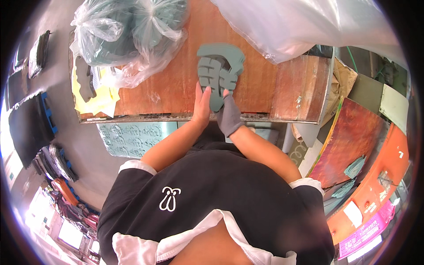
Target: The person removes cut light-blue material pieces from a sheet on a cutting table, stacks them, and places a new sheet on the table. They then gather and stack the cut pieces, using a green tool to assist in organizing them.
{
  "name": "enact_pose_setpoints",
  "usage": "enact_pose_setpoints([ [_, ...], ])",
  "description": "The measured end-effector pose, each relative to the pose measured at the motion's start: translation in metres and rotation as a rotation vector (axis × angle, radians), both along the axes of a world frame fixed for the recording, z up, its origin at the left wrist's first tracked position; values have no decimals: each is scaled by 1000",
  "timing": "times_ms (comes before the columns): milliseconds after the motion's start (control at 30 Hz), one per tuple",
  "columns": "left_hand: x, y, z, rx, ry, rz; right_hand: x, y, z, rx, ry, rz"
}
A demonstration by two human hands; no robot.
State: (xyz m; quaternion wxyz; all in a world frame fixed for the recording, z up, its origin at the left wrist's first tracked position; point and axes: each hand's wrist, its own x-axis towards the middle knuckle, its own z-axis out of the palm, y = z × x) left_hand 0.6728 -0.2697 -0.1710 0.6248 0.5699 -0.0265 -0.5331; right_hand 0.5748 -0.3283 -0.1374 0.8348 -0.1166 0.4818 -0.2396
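Note:
A stack of grey-green cut-out pieces point(211, 70), like flat foam or fabric parts with slots and a curved upper band, is between my two hands over the table. My bare left hand point(202, 105) presses along its lower left side, thumb on top. My right hand point(229, 114), in a grey glove that leaves the thumb tip bare, grips the narrow lower end from the right. The undersides of the pieces and most of my right fingers are hidden.
Knotted clear bags point(128, 33) of grey-green material sit at the table's far left, near yellow paper point(99, 95). A large translucent plastic bag point(304, 26) covers the far right of the brown wooden table point(172, 97). A light-blue sheet with cut outlines point(137, 138) lies below the front edge.

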Motion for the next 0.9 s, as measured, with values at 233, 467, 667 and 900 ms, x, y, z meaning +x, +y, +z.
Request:
enact_pose_setpoints([
  [233,-4,13,16,113,262,-48,-10,8,2,161,150,173],
  [467,-42,26,35,-63,114,38,-2,5,22,189,52,304],
  [667,-61,39,20,192,-248,-169,-24,6,-17,-6,42,506],
  [900,-44,45,-1,153,-217,11,-33,-37,2,137,264,432],
])
